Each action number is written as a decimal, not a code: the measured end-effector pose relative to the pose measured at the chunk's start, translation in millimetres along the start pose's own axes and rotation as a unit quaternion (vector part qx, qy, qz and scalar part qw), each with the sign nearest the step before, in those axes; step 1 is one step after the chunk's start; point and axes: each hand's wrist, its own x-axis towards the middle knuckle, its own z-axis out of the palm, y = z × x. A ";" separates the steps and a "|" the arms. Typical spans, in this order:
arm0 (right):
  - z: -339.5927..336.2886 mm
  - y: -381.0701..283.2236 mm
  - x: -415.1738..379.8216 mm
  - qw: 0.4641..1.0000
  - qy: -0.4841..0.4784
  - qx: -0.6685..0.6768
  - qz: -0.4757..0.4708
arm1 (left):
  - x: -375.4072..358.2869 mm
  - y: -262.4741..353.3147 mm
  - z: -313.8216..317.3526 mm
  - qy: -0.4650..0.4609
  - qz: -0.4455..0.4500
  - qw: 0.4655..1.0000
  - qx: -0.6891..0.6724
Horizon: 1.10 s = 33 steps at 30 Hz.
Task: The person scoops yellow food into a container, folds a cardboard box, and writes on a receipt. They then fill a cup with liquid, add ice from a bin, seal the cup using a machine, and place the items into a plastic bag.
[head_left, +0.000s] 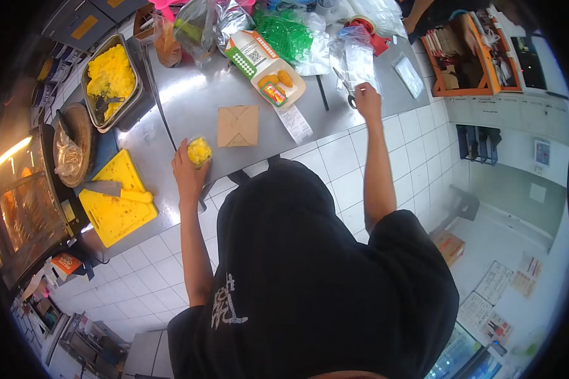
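Observation:
My left hand is wrapped round a small clear cup of yellow rice at the front edge of the steel table. A closed brown paper box sits just to its right. Over on the right, my right hand has its fingers closed on scissors, whose dark handle loop shows beside the fingers. Clear plastic bags lie right behind that hand. Between my hands, an open printed food box holds fried pieces and a sauce packet, with a paper receipt in front.
A steel pan of yellow rice stands at the left. In front of it, a knife rests on a yellow cutting board. Green plastic bags crowd the back. Another person's arm shows at the upper right.

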 end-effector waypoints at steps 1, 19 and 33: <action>-11.1 0.8 1.4 0.998 -0.049 0.021 0.035 | -2.6 1.0 -0.4 0.007 -0.015 1.000 -0.001; 85.0 -77.7 -14.1 0.918 -0.203 0.334 0.076 | -30.5 16.4 2.2 0.055 -0.097 0.990 -0.092; 99.3 -47.2 -10.8 0.917 -0.193 0.343 0.066 | -42.1 -1.1 19.8 0.089 -0.106 0.989 -0.048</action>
